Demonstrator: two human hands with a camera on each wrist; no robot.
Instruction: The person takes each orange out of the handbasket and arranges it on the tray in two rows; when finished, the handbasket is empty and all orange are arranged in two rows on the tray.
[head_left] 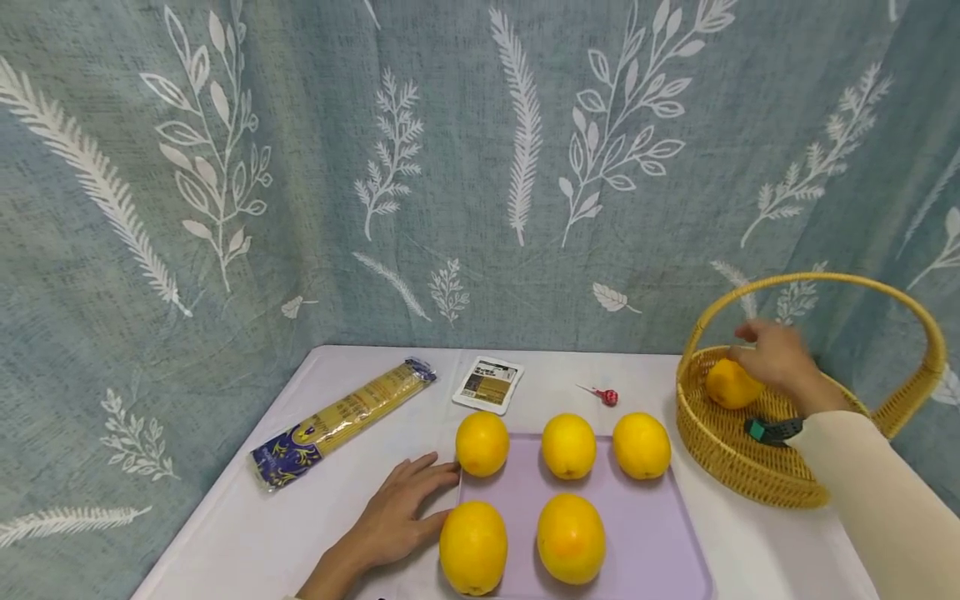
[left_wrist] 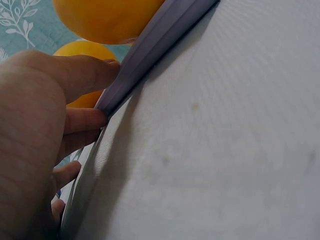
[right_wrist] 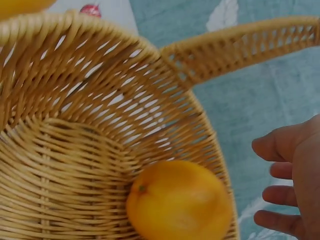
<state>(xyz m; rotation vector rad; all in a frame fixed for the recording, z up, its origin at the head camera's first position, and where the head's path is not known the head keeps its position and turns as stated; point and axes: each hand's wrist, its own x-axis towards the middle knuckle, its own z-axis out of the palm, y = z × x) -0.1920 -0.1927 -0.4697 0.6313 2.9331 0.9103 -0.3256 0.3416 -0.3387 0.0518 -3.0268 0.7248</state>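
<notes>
My right hand is over the wicker basket at the right. In the right wrist view, that hand appears apart from the orange in the basket, its fingers loosely bent around nothing. My left hand rests at the left side of a lilac tray. Its fingertips touch the tray's edge in the left wrist view. Several oranges sit on the tray, among them a near left orange beside the left thumb and a far left orange by the fingers.
A long pack of dry noodles lies at the table's left. Farther back are a white packet with a dark label and a red-wrapped lollipop. The basket's tall handle arches over it. A patterned curtain hangs behind.
</notes>
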